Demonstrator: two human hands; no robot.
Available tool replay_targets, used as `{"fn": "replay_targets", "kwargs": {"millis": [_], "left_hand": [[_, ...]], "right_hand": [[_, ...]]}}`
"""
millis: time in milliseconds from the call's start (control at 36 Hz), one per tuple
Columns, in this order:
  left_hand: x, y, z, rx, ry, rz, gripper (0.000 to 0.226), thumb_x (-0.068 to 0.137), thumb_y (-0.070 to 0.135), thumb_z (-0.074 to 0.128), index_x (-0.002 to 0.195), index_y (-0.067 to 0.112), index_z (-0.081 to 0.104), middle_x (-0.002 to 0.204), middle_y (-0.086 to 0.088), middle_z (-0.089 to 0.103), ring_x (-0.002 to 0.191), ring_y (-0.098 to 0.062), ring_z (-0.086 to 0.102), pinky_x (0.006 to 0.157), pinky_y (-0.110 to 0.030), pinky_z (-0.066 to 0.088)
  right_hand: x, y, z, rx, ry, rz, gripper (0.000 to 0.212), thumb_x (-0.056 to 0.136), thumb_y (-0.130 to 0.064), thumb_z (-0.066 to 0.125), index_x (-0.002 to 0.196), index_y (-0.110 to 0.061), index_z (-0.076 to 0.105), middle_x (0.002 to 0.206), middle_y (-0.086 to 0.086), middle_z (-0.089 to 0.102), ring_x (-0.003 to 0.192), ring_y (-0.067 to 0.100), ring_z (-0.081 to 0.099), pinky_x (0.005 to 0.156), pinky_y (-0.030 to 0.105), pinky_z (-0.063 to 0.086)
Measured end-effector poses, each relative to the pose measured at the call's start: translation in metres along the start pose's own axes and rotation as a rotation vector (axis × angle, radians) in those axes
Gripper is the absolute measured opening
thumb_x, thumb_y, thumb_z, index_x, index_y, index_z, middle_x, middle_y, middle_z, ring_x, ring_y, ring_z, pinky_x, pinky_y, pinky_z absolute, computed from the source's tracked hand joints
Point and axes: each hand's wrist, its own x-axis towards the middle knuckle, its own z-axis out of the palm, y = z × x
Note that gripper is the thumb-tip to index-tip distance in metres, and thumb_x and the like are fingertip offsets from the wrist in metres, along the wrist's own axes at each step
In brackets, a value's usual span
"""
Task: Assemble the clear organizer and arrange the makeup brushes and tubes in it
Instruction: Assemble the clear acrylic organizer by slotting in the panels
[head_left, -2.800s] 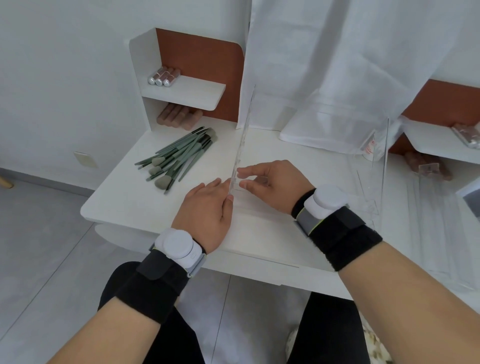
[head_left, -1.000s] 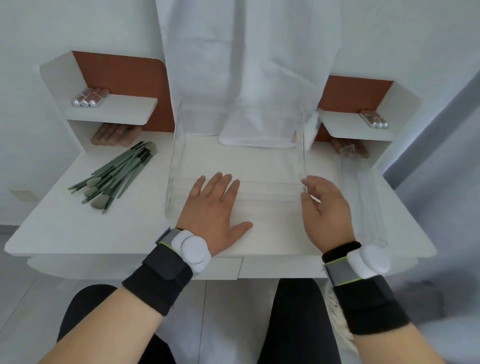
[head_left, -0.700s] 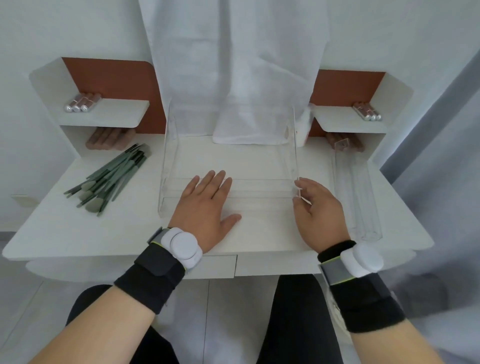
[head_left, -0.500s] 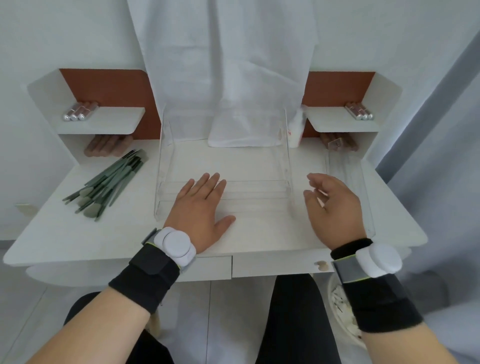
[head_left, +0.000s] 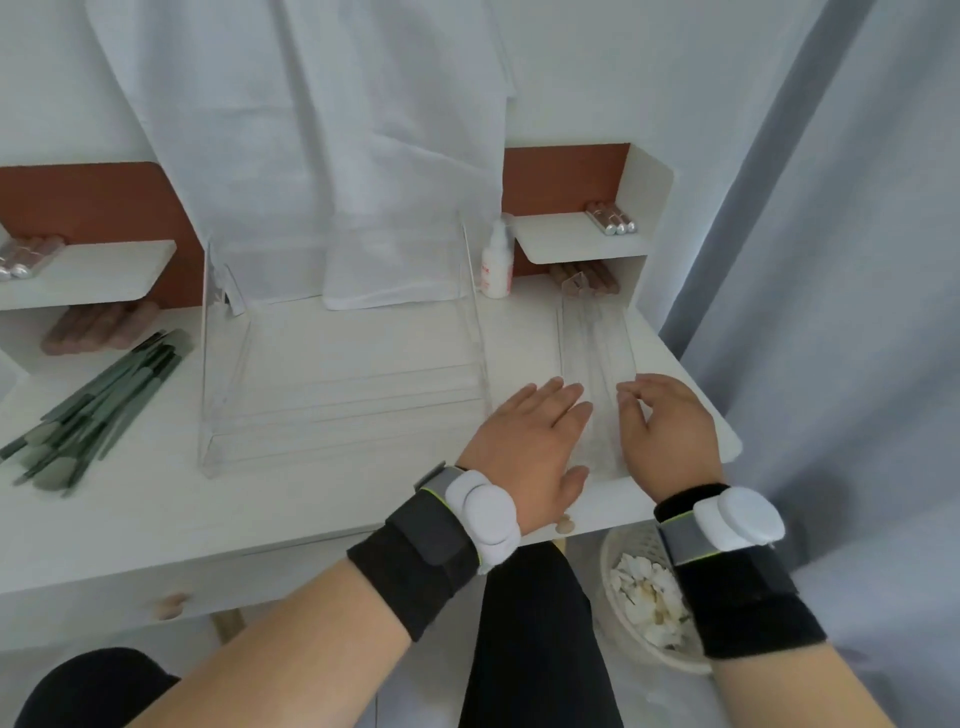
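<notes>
The clear organizer frame (head_left: 343, 410), two upright side walls joined by stepped shelves, stands mid-desk. To its right lies a stack of loose clear panels (head_left: 595, 353). My left hand (head_left: 530, 447) lies flat on the desk at the stack's near left edge, fingers straight. My right hand (head_left: 665, 431) hovers at the stack's near right edge, fingers loosely curled, holding nothing I can make out. Green makeup brushes (head_left: 98, 405) lie in a pile at the left. Silver-capped tubes (head_left: 613, 221) sit on the right shelf, and more tubes (head_left: 26, 257) on the left shelf.
A white bottle (head_left: 496, 260) stands behind the frame's right wall. Brown tubes (head_left: 98, 327) lie under the left shelf. White cloth (head_left: 332, 156) hangs at the back. A basket (head_left: 649, 608) of scraps sits on the floor below the desk's right edge (head_left: 727, 447).
Both hands left the organizer frame and moved right to the stack of loose panels. The view swung right along with them.
</notes>
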Motion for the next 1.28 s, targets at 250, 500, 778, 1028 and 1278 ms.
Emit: {"fn": "replay_targets", "kwargs": {"millis": [250, 500, 778, 1028, 1278], "left_hand": [[0.015, 0.012, 0.008, -0.046, -0.035, -0.030, 0.068, 0.092, 0.042, 0.048, 0.150, 0.019, 0.024, 0.143, -0.003, 0.046, 0.132, -0.022, 0.041, 0.114, -0.035, 0.025], [0.018, 0.011, 0.008, -0.075, 0.001, -0.038, 0.059, 0.092, 0.045, 0.046, 0.146, 0.025, 0.033, 0.133, 0.004, 0.056, 0.124, -0.019, 0.047, 0.111, -0.034, 0.025], [0.023, 0.019, -0.006, -0.456, 0.204, -0.376, 0.019, 0.084, 0.049, 0.063, 0.095, 0.035, 0.072, 0.085, 0.020, 0.068, 0.078, 0.000, 0.054, 0.076, -0.021, 0.043], [0.019, 0.017, -0.026, -0.901, 0.507, -0.672, 0.008, 0.078, 0.023, 0.074, 0.081, 0.030, 0.072, 0.067, 0.012, 0.068, 0.059, -0.001, 0.059, 0.063, -0.018, 0.049], [-0.018, -0.010, -0.062, -0.865, 0.648, -0.603, 0.016, 0.084, 0.019, 0.069, 0.089, 0.035, 0.071, 0.074, 0.015, 0.070, 0.065, -0.006, 0.062, 0.068, -0.021, 0.051]], "right_hand": [[0.006, 0.005, -0.010, -0.010, -0.038, 0.045, 0.031, 0.091, -0.045, 0.056, 0.114, -0.026, 0.066, 0.113, -0.011, 0.066, 0.098, 0.012, 0.062, 0.087, 0.029, 0.049], [0.011, 0.007, -0.012, -0.017, -0.021, 0.064, 0.027, 0.090, -0.042, 0.060, 0.111, -0.027, 0.067, 0.104, -0.015, 0.068, 0.089, 0.010, 0.064, 0.083, 0.029, 0.051], [0.009, 0.000, -0.012, 0.082, 0.044, 0.060, 0.022, 0.091, -0.036, 0.061, 0.107, -0.024, 0.069, 0.104, -0.012, 0.069, 0.092, 0.007, 0.061, 0.085, 0.027, 0.048], [0.025, -0.030, -0.018, 0.371, 0.013, 0.020, 0.015, 0.093, -0.028, 0.059, 0.107, -0.029, 0.066, 0.099, -0.015, 0.067, 0.086, -0.001, 0.064, 0.083, 0.026, 0.053], [0.033, -0.067, -0.013, -0.053, -0.040, -0.469, 0.032, 0.077, -0.019, 0.070, 0.107, -0.028, 0.066, 0.130, -0.005, 0.051, 0.124, 0.015, 0.042, 0.101, 0.041, 0.030]]}}
